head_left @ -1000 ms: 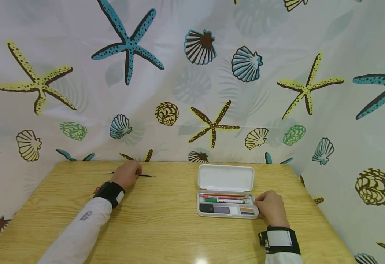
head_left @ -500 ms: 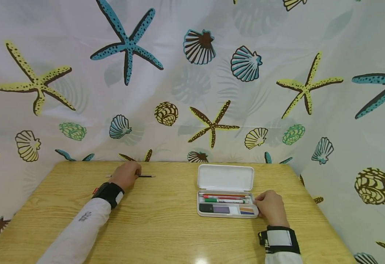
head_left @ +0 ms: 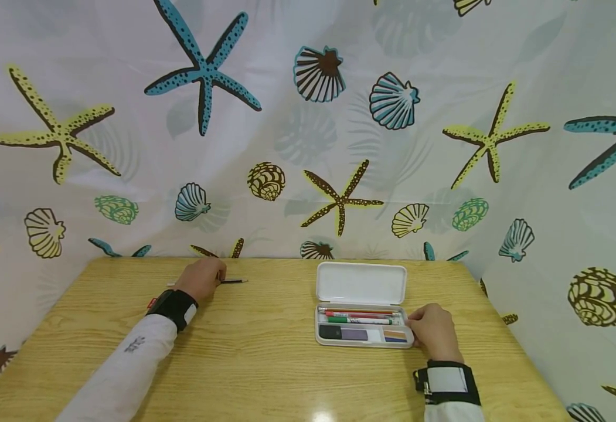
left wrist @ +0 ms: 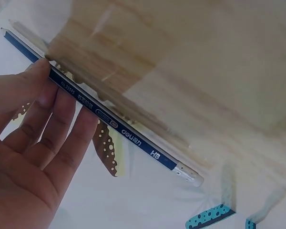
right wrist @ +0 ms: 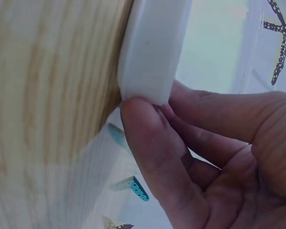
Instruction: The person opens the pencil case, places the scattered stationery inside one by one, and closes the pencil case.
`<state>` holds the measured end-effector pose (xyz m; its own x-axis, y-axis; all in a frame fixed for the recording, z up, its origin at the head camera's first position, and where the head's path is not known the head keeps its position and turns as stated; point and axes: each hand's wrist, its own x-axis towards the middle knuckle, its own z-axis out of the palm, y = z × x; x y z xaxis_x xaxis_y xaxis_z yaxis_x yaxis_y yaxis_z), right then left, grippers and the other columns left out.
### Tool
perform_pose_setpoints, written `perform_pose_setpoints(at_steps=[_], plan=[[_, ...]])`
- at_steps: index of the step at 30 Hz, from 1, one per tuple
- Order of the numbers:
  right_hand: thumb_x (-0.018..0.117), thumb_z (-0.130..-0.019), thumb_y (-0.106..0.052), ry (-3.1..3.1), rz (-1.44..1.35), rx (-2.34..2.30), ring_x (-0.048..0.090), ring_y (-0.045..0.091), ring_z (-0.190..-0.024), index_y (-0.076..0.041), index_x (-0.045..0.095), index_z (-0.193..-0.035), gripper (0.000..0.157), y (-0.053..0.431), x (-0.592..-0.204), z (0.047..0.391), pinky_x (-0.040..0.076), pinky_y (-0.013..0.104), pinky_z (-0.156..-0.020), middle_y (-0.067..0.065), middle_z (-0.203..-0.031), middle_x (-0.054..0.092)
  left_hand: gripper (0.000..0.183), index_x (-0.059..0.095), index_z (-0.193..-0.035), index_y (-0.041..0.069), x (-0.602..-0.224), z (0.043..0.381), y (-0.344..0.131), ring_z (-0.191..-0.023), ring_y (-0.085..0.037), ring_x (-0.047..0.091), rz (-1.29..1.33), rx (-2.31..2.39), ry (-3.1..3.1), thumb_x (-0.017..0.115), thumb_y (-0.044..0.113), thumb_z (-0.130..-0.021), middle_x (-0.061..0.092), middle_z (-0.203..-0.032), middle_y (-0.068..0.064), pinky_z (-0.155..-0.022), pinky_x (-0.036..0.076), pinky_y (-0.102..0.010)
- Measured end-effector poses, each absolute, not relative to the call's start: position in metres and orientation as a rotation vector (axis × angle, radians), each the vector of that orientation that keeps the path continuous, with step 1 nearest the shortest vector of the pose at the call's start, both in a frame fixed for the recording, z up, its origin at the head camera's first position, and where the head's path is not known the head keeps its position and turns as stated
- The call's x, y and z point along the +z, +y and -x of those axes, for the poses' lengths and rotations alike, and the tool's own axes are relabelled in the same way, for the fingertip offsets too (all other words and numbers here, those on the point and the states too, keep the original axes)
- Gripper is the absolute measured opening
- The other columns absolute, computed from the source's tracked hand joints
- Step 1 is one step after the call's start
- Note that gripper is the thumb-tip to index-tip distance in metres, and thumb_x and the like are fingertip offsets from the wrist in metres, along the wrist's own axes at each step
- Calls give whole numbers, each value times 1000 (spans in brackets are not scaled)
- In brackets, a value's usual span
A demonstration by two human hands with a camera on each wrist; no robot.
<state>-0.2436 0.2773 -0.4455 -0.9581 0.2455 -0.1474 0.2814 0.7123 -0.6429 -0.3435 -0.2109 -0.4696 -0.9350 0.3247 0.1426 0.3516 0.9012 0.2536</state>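
My left hand [head_left: 201,280] is at the table's far left, pinching a dark blue pencil [left wrist: 119,125] between thumb and fingertips. HB lettering and a white eraser end show in the left wrist view; the hand covers the pencil's middle in the head view. On the right, a white pencil case [head_left: 361,344] lies with its lid [head_left: 361,282] raised. Inside are a red pencil [head_left: 360,315], a green marker [head_left: 360,320], a black-and-purple block [head_left: 343,333] and a small striped block [head_left: 394,336]. My right hand [head_left: 435,333] grips the case's right end, its fingers against the white wall [right wrist: 150,52].
The wooden table [head_left: 265,351] runs back to a white curtain [head_left: 265,129] printed with starfish and shells. The curtain hangs along the right side of the table too. Each wrist wears a black strap, such as the left strap [head_left: 173,309].
The pencil has shifted very slightly left within the left hand's grasp. My right hand and the pencil case stay where they were.
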Motion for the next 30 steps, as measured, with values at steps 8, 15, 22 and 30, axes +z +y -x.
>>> perform_pose_setpoints(at_steps=[8, 15, 22, 30], plan=[[68, -97, -5, 2855, -440, -1090, 64, 26, -75, 12, 71, -104, 19, 278, -445, 244, 55, 30, -59, 21, -93, 69, 13, 71, -82, 8, -470, 346, -206, -81, -23, 60, 551, -386, -2932, 77, -3, -87, 64, -83, -3, -72, 53, -42], [68, -97, -4, 2858, -446, -1099, 64, 27, -75, 13, 71, -104, 19, 278, -445, 244, 56, 30, -59, 22, -93, 69, 14, 72, -85, 9, -448, 340, -176, -79, -20, 60, 599, -358, -2897, 73, -4, -90, 63, -83, -2, -70, 52, -39], [68, -97, -4, 2855, -445, -1103, 63, 27, -76, 12, 71, -104, 18, 276, -444, 244, 56, 31, -60, 21, -93, 68, 13, 75, -92, 8, -419, 331, -140, -85, -21, 65, 734, -358, -2844, 74, -5, -91, 67, -90, -4, -73, 56, -38], [68, -97, -5, 2847, -455, -1096, 63, 27, -76, 12, 71, -104, 18, 278, -445, 244, 55, 30, -59, 21, -93, 68, 12, 75, -92, 11, -403, 323, -91, -82, -18, 63, 859, -365, -2751, 72, -1, -94, 63, -88, -2, -70, 55, -33]])
